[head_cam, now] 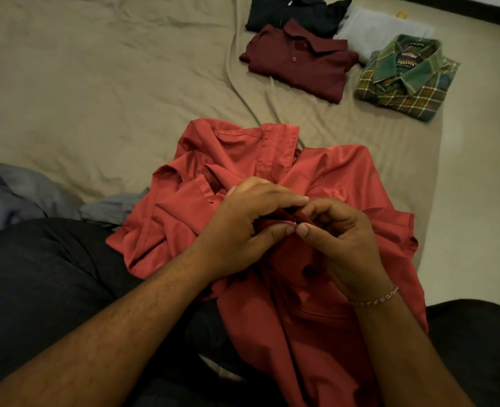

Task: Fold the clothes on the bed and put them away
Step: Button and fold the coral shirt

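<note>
A red button-up shirt (231, 160) lies crumpled on the beige bed sheet (96, 83) and over my lap. My left hand (243, 227) and my right hand (342, 245) meet at its front placket, each pinching the red fabric around a small dark button (296, 221). A thin bracelet sits on my right wrist. At the far right of the bed lie folded clothes: a maroon polo (298, 60), a green plaid shirt (404, 77), a dark garment (295, 13) and a light grey one (381, 30).
A loose grey-blue garment (17, 192) lies unfolded at the left, beside my dark-trousered legs (37, 274). The bed's right edge runs along a pale floor (477, 171).
</note>
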The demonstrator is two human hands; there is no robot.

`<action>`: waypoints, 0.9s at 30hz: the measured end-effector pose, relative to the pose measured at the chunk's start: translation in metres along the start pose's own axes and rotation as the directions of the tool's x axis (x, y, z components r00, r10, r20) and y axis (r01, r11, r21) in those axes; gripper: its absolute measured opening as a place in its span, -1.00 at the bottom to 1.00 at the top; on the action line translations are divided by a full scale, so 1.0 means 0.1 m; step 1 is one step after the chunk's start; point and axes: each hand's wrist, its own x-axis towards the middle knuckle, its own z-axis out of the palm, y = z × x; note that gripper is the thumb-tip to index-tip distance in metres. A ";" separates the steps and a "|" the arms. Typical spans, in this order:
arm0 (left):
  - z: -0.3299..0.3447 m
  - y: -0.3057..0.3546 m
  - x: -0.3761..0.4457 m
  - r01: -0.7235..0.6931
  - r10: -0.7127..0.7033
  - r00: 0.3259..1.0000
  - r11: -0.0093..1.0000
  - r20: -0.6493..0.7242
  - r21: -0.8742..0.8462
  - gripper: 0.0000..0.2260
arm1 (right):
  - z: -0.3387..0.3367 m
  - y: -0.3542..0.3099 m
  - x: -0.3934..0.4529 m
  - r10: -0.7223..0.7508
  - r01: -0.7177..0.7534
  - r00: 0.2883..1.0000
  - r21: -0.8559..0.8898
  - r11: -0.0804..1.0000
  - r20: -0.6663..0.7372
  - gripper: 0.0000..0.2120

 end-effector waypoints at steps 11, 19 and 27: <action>-0.02 0.00 0.01 0.139 -0.143 0.985 0.989 -0.094 -0.048 -0.87 | 0.07 0.03 0.00 -0.054 0.045 0.989 -0.068 0.997 -0.134 -0.86; -0.01 0.06 -0.03 0.068 -0.040 0.979 0.989 -0.199 0.135 -0.93 | 0.13 0.09 -0.04 -0.182 0.126 0.962 -0.262 0.957 -0.205 -0.84; 0.04 0.15 -0.04 0.113 -0.047 0.943 0.977 -0.330 0.183 -0.92 | 0.20 0.13 -0.05 -0.347 0.254 0.930 -0.475 0.842 -0.118 -0.87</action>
